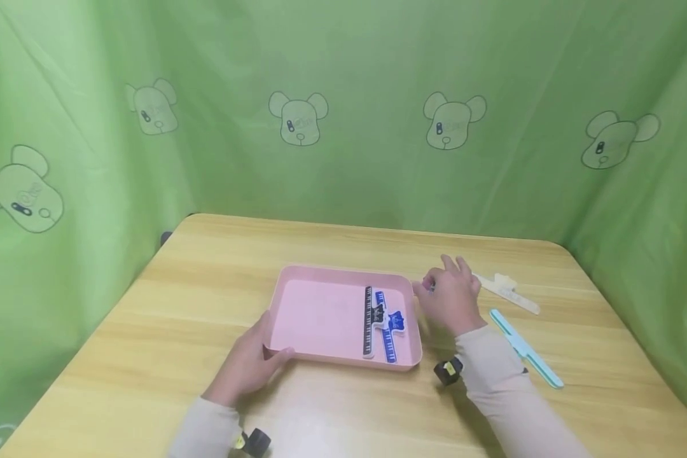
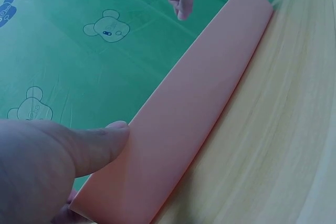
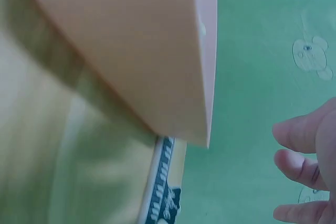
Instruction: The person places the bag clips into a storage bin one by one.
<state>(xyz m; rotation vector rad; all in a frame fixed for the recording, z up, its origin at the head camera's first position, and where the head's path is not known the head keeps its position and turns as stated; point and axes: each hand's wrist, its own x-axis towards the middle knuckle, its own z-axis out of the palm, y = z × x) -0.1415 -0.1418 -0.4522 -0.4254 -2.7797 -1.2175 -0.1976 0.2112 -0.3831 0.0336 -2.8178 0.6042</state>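
Observation:
My left hand [image 1: 246, 362] grips the near left corner of a shallow pink tray [image 1: 320, 275], its thumb against the outer wall in the left wrist view. Inside the tray's right end lie a black piano-key clip [image 1: 368, 331] and a blue piano-key clip [image 1: 390, 346], side by side. My right hand [image 1: 449, 296] hovers just beyond the tray's right wall. In the right wrist view its fingers are apart, with nothing visible between them. A dark clip with white key marks [image 3: 160, 182] lies by the tray's base there; the hand mostly hides that spot in the head view.
On the wooden table [image 1: 149, 356], right of the tray, lie a cream-white clip [image 1: 509, 294] and a light-blue clip [image 1: 527, 350], the latter near my right sleeve. A green curtain [image 1: 372, 184] with bear faces hangs around the table's back and sides.

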